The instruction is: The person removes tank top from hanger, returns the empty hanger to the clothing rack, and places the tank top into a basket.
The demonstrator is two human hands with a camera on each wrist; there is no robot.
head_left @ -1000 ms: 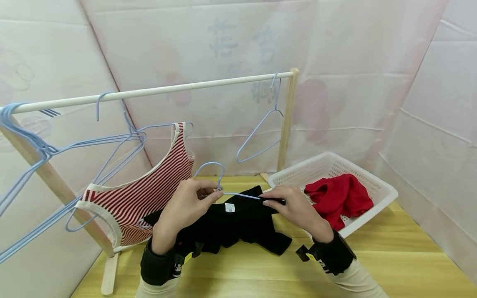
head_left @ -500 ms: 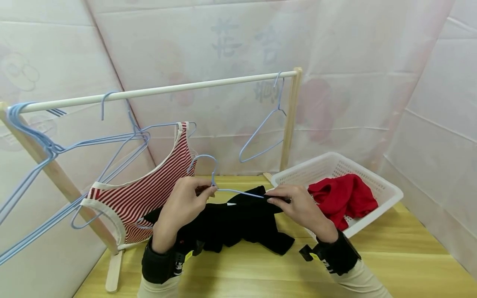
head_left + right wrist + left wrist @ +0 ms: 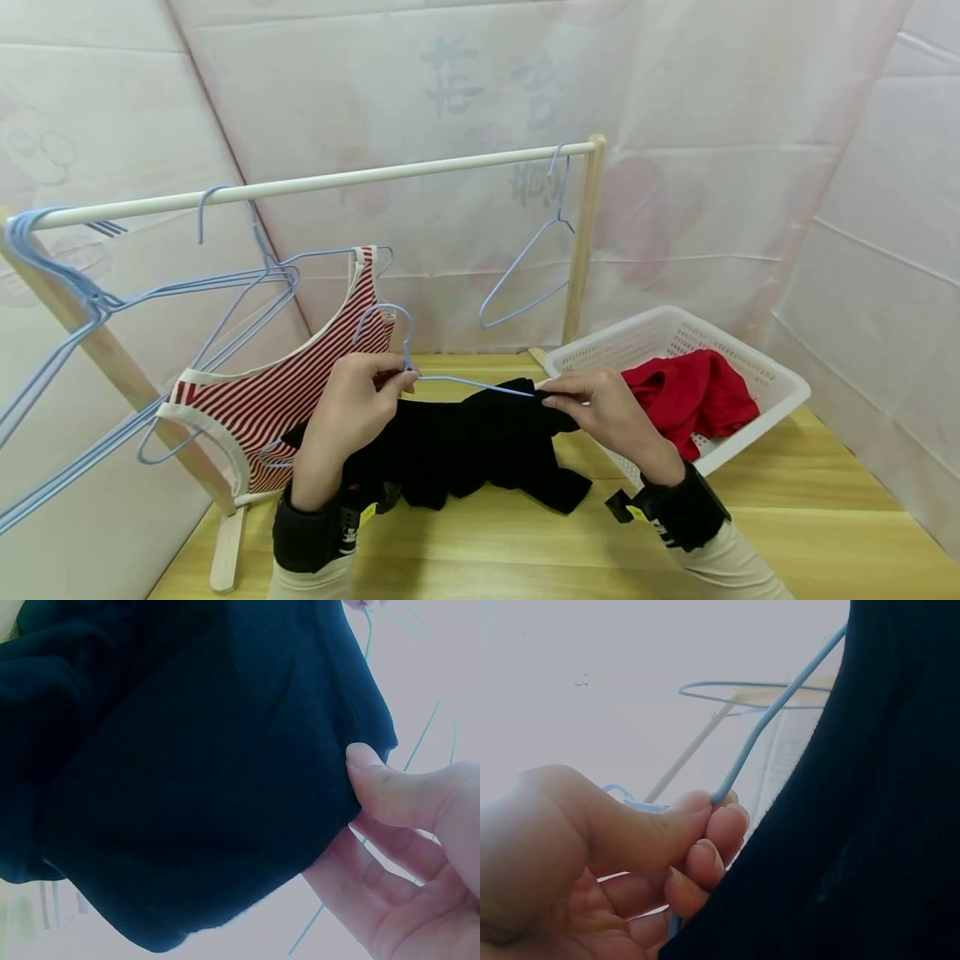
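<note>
A blue wire hanger (image 3: 465, 382) lies partly inside a black garment (image 3: 472, 446) above the wooden table. My left hand (image 3: 354, 408) pinches the hanger just below its hook, thumb against fingertips. The hanger's wire (image 3: 769, 716) runs from those fingers to behind the black cloth in the left wrist view. With thumb and fingers, my right hand (image 3: 611, 412) pinches the garment's upper right edge, where the hanger's arm goes out of sight. In the right wrist view, the black cloth (image 3: 202, 765) hangs from that thumb. The hanger's other end shows past my left wrist.
At the left, a clothes rack's white rail (image 3: 375, 175) carries several blue hangers and a red-striped top (image 3: 322, 358). A single hanger (image 3: 517, 267) hangs by the right post (image 3: 581, 242). A white basket (image 3: 757, 433) with a red garment (image 3: 693, 400) stands right of my right hand.
My left hand and the hanger's hook have shifted left. The garment's white label has gone out of sight. My right hand keeps its pinch on the cloth, almost in place.
</note>
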